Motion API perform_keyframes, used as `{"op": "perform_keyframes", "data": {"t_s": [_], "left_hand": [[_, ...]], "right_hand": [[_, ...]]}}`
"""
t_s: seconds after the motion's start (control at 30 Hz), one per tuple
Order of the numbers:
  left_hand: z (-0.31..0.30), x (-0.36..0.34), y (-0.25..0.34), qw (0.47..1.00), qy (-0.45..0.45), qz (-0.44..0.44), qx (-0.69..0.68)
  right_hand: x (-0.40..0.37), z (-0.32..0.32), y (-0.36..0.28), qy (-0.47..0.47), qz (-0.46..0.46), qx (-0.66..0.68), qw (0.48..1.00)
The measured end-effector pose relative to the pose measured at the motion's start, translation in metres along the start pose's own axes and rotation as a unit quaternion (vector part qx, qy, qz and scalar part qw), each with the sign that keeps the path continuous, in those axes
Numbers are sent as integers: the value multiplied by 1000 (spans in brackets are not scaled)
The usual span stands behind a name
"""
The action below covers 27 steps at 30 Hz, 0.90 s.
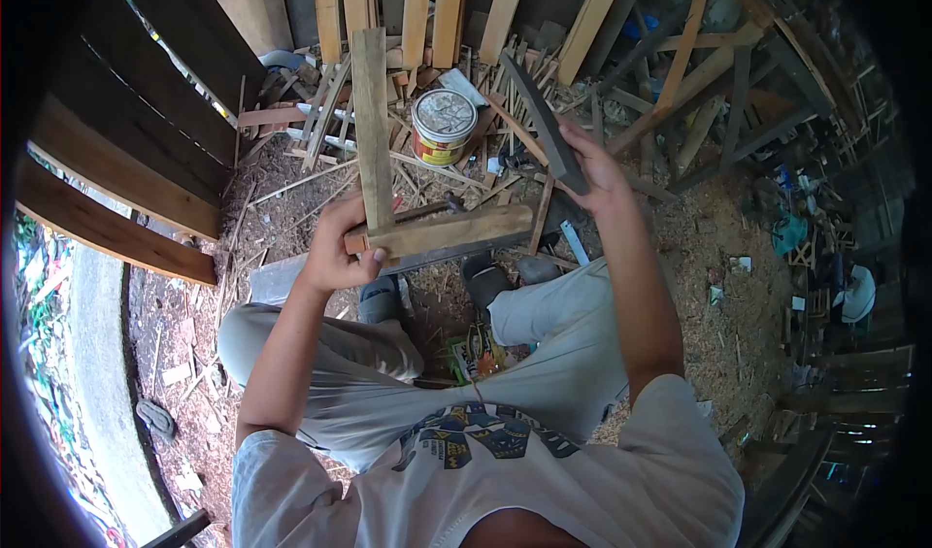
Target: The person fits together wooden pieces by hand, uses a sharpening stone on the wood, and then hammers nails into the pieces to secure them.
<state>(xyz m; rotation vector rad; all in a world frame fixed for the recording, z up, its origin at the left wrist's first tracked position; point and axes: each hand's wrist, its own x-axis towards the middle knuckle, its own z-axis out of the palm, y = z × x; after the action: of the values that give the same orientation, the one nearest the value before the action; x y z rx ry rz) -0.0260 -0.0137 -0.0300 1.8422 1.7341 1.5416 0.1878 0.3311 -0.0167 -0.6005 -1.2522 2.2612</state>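
Observation:
My left hand is closed around the corner of an L-shaped wooden frame. One strip of it points away from me and the other, a shorter wooden piece, runs to the right. My right hand grips a dark wooden strip near its lower end, thumb and fingers on either side. That strip tilts up and to the left, apart from the frame. Below the frame a grey plank lies across the ground in front of my feet.
A paint bucket with a spattered lid stands ahead among scattered wood offcuts. Boards lean along the far wall, and a pile of timber lies at the right. Wood shavings cover the ground. At the left runs a concrete ledge.

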Motion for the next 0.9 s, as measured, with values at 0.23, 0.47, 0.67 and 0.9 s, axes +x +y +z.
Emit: {"op": "perform_keyframes", "data": {"t_s": [0.23, 0.47, 0.67, 0.9], "left_hand": [[-5, -26, 0, 998, 0, -56, -41], [-16, -24, -4, 998, 35, -46, -23], [-16, -21, 1, 999, -3, -30, 13], [-3, -15, 0, 998, -40, 30, 28]], "right_hand": [[-27, 43, -1, -192, 77, 57, 977], [-62, 53, -35, -373, 75, -263, 886], [-63, 49, -44, -352, 111, -381, 848], [-27, 30, 16, -242, 57, -193, 949]]}}
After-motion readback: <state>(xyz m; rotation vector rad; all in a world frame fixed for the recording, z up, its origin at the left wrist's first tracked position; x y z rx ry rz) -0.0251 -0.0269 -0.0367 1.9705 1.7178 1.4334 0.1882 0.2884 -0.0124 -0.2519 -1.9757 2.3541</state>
